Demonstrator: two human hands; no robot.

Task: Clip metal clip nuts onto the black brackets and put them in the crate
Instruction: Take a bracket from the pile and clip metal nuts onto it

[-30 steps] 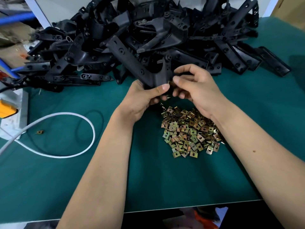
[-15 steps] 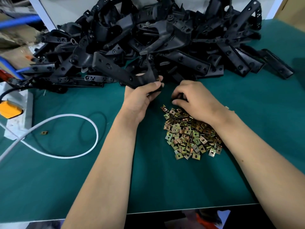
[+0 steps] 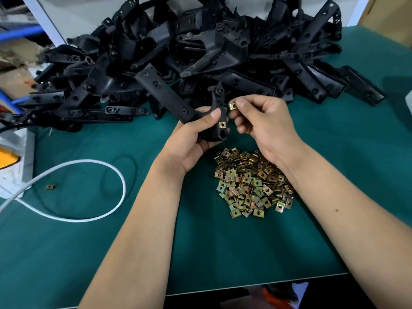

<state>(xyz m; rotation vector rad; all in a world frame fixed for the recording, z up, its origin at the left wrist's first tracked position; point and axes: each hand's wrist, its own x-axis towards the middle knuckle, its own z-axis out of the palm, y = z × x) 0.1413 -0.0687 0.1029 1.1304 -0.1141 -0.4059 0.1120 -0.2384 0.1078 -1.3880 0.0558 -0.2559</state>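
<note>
Two hands meet above the green mat point(image 3: 223, 253), and we see each one busy; our left hand point(image 3: 191, 139) curls its fingers and thumb round a black bracket point(image 3: 169, 98), a matte moulded plastic piece with a long flat arm pierced by round holes and a curved lower end; one brassy clip nut point(image 3: 222, 124) already sits clipped on that lower end, just beside the thumb; our right hand point(image 3: 265, 121) pinches a second clip nut point(image 3: 233, 106) between thumb and forefinger, a small square of folded, yellowish plated metal with a hole in its face, held just beside the bracket's upright tab and, as far as we can tell, not touching it; below the hands lies a loose heap of clip nuts point(image 3: 252, 184), dozens of flat shiny squares tinted gold, green and bronze, partly under the right wrist; behind, a tangled pile of black brackets point(image 3: 200, 47) covers the far side of the mat, angular, dull and dark; a white round cable point(image 3: 89, 188) loops smoothly at left, with a thin black cord point(image 3: 131, 161) beside it; one stray clip nut point(image 3: 50, 186) lies alone inside that loop's reach, well apart from the heap; at the far left edge a yellow object point(image 3: 6, 158) rests on a pale grey box point(image 3: 20, 166).
</note>
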